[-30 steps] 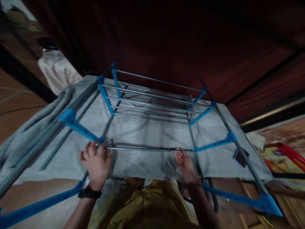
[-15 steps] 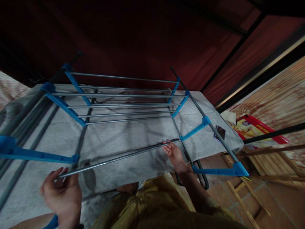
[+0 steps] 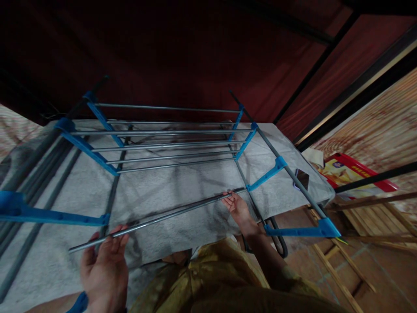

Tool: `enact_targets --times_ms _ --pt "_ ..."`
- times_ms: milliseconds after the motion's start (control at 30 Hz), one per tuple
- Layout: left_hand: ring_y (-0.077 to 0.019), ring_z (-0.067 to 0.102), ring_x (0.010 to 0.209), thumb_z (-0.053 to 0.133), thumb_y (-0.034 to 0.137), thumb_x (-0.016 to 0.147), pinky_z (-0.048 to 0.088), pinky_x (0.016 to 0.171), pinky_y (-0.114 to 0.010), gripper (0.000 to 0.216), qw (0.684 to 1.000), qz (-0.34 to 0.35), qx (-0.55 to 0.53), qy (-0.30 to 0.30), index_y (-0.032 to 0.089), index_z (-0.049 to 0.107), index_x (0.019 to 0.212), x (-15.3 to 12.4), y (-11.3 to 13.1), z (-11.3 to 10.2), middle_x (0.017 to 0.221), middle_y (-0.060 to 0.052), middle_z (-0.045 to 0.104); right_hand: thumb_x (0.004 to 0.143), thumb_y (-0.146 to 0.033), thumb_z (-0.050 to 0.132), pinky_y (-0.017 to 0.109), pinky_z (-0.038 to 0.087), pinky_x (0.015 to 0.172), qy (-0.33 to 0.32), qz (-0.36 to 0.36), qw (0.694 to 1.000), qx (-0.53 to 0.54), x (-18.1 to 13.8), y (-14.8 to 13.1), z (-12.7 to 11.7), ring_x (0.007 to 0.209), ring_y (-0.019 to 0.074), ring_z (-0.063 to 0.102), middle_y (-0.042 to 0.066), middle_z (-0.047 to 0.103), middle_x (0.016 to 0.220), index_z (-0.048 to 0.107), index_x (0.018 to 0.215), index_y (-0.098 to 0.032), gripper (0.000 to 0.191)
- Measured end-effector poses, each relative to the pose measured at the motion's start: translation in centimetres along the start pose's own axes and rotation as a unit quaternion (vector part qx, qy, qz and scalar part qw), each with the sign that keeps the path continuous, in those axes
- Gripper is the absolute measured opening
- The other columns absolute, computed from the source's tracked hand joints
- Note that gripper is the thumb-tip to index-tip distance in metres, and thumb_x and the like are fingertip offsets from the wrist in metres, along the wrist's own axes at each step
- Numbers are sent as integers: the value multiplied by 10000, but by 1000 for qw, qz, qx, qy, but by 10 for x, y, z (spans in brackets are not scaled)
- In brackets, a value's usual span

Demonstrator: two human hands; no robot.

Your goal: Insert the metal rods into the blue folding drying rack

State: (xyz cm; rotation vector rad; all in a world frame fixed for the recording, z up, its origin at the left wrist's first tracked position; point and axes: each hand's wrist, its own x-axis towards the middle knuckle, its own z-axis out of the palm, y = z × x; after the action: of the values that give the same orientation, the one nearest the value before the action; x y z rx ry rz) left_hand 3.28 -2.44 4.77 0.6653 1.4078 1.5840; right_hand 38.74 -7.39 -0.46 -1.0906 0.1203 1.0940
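A thin grey metal tube [image 3: 176, 213] lies across both of my hands, slanting up to the right. My left hand [image 3: 106, 261] grips it a little in from its near-left end, palm up. Towards the far-right end, the fingers of my right hand [image 3: 235, 206] hold it close to a blue plastic bracket [image 3: 265, 176]. Around the tube stands a partly assembled rack of grey tubes [image 3: 163, 131] joined by blue brackets. Another blue bracket [image 3: 61, 216] reaches in from the left, its tip just above my left hand.
The rack rests on a table with a grey cloth [image 3: 169, 182]. A phone [image 3: 301, 179] lies on the right side of the cloth. Beyond the table's right edge are a red and yellow box [image 3: 358, 171] and a wooden folding chair [image 3: 374, 219]. Dark red fabric [image 3: 182, 56] hangs behind.
My left hand has slid right along the tube, so more of the tube's left end sticks out past it. My right hand stays about where it was.
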Motion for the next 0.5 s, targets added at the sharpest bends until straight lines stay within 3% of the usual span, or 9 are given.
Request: enact_targets --times_ms 133,267,500 --pt "-193 725 937 928 294 567 565 834 -315 439 996 -54 -76 -13 254 684 929 -15 -8 13 846 39 740 890 -177 616 296 609 813 3 10 1000 1 0 2 0 818 146 722 9 766 841 647 887 -223 55" --pt "-169 723 868 936 383 621 582 801 -293 450 992 -91 -69 -49 240 706 980 -42 -10 31 878 14 748 894 -171 616 293 620 795 -8 10 1000 10 -1 3 -3 818 151 729 10 767 851 654 891 -228 67" --pt "-208 738 953 866 510 741 609 818 -327 470 990 -41 -30 -132 223 679 1062 -72 -12 67 1000 -48 776 892 -198 646 300 626 800 -43 24 999 14 -6 13 2 815 147 718 5 749 844 650 843 -239 64"
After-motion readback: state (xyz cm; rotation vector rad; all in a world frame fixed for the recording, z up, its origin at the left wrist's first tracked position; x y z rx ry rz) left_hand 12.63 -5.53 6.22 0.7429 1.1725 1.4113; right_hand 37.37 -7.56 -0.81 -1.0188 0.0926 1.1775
